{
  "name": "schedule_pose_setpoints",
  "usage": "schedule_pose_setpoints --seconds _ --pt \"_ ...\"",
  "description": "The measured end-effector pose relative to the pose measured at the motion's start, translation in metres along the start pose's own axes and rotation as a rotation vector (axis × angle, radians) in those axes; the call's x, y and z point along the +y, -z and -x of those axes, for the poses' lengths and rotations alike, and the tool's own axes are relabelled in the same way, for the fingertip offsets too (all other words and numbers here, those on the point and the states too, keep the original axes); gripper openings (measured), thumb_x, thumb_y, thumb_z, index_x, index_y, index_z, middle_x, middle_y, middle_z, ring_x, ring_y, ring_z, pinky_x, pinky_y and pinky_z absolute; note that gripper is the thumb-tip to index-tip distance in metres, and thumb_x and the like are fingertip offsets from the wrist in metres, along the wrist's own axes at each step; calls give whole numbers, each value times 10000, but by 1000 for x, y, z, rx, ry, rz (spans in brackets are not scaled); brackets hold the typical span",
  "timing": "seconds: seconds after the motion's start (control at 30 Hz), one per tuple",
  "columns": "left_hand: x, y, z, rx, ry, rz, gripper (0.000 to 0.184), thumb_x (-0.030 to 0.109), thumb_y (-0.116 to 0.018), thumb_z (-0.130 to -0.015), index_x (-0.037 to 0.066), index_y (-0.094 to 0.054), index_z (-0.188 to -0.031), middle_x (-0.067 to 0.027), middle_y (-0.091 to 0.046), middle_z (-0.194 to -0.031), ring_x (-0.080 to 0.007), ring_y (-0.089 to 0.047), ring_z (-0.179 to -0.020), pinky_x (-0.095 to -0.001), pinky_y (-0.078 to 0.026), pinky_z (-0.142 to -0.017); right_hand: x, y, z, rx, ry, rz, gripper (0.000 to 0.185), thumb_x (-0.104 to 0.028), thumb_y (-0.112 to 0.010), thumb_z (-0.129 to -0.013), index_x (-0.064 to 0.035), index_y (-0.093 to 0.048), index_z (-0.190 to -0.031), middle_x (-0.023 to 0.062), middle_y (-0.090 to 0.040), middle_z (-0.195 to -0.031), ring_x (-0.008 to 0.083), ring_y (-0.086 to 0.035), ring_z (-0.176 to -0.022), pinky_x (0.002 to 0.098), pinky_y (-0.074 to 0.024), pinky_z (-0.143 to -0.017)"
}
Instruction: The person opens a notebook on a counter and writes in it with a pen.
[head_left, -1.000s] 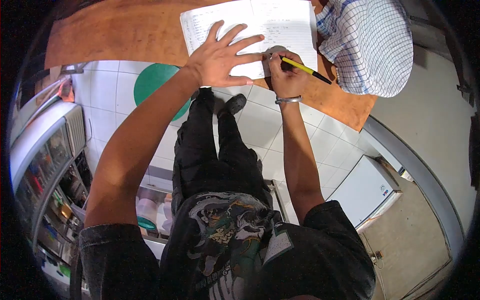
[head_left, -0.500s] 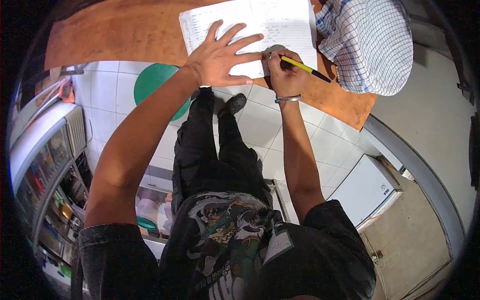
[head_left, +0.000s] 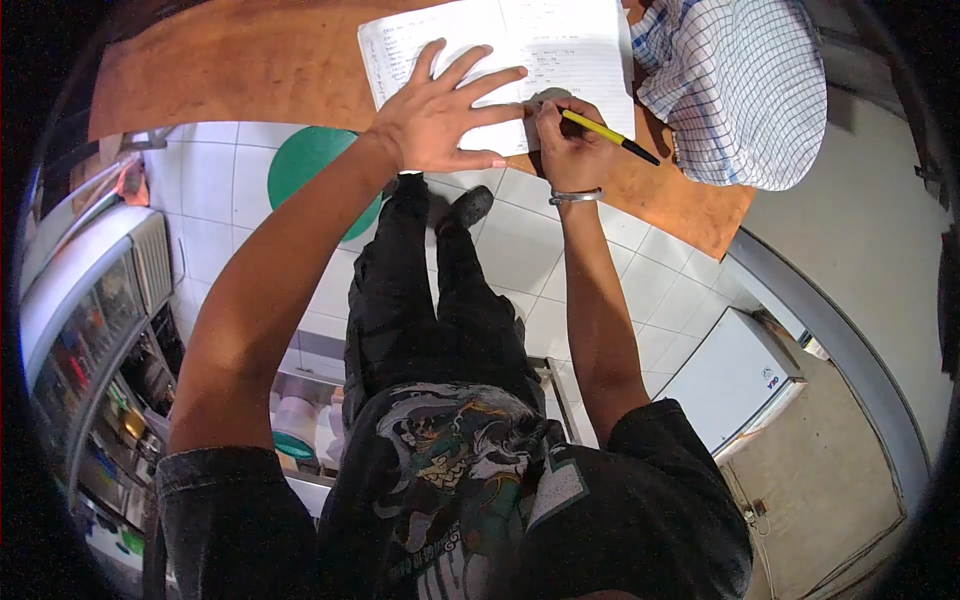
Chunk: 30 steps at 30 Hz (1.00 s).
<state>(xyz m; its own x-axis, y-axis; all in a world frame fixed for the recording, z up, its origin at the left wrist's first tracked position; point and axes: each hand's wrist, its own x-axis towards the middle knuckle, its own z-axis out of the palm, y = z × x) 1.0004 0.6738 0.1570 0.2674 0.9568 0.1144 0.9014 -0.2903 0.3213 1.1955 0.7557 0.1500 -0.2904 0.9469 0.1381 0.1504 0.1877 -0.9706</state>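
Note:
An open notebook [head_left: 585, 60] with handwriting on both pages lies at the edge of the wooden table [head_left: 230, 65]. Flat across its left page and lower middle, my left hand [head_left: 440, 118] has its fingers spread and holds nothing. My right hand [head_left: 573, 150] is closed around a yellow pen [head_left: 600, 129] with a black end, over the lower part of the right page. The fingers hide the pen's writing tip. A metal bracelet [head_left: 576, 197] circles my right wrist.
A checked cloth [head_left: 740, 90] covers something at the table's right end. Below stand a green round stool [head_left: 305, 170], a white box-shaped appliance [head_left: 730, 380] at the right, and a glass-fronted cabinet [head_left: 95, 310] at the left. Containers [head_left: 295, 420] sit behind my body.
The pen and my right hand have shifted very slightly up and left. My left hand stays spread on the notebook.

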Motion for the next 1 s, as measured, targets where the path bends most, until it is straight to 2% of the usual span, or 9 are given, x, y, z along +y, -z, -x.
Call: schedule_pose_setpoints --seconds 0.1,0.33,0.43,0.6,0.67,0.73,0.77,0.83,1.0 --pt "0 2 0 0 -3 -3 613 693 -608 -886 298 -656 -1352 -2 -337 -1658 -347 -267 -1511 -684 -167 -1187 6 2 2 0 25 152 99 -75 -728 -868 21 -715 -883 74 -714 -787 151 -664 -716 291 -548 -667" --pt "1 3 0 3 5 11 602 691 -618 -879 290 -671 -1325 -1 -341 -1655 -344 -263 -1514 -680 -165 -1189 20 1 3 -14 77 165 125 -100 -754 -844 16 -711 -862 87 -720 -789 159 -667 -695 291 -547 -641" --pt "1 2 0 24 -3 12 599 689 -619 -880 287 -672 -1321 -2 -342 -1655 -343 -264 -1514 -679 -164 -1190 21 1 1 -10 60 80 151 -136 -765 -831 4 -712 -852 116 -730 -798 207 -696 -703 320 -559 -647" --pt "0 2 0 16 -6 7 604 697 -609 -884 287 -670 -1322 -6 -343 -1654 -345 -267 -1511 -679 -164 -1189 31 4 3 -21 52 278 195 -204 -771 -825 -17 -730 -864 150 -742 -819 272 -731 -736 359 -578 -667" --pt "1 2 0 12 -7 6 606 700 -604 -885 286 -670 -1323 -7 -343 -1654 -346 -267 -1512 -679 -164 -1189 26 3 2 -15 46 267 195 -201 -774 -825 -16 -733 -869 148 -742 -818 265 -729 -734 354 -577 -667" --pt "1 2 0 -40 25 -62 623 764 -558 -883 372 -651 -1360 35 -338 -1657 -306 -267 -1519 -661 -134 -1222 23 3 2 -11 41 256 195 -199 -776 -824 -14 -736 -873 145 -742 -816 259 -727 -732 349 -577 -666" --pt "1 1 0 -40 25 -62 623 764 -558 -883 372 -651 -1360 35 -338 -1657 -306 -267 -1519 -661 -134 -1222 23 4 2 -15 44 241 187 -181 -775 -830 -5 -734 -879 143 -742 -816 246 -722 -729 341 -575 -665" --pt "0 0 0 10 2 5 609 703 -596 -891 292 -665 -1335 -7 -340 -1655 -349 -261 -1516 -682 -162 -1188 21 4 2 -21 46 226 179 -163 -774 -835 4 -732 -885 140 -741 -816 233 -718 -726 332 -573 -665" --pt "1 0 0 -2 5 -6 610 704 -594 -894 305 -654 -1352 -5 -332 -1660 -349 -255 -1518 -687 -156 -1190 18 1 2 -6 34 113 145 -89 -754 -857 40 -706 -902 117 -736 -825 177 -693 -734 304 -564 -664"
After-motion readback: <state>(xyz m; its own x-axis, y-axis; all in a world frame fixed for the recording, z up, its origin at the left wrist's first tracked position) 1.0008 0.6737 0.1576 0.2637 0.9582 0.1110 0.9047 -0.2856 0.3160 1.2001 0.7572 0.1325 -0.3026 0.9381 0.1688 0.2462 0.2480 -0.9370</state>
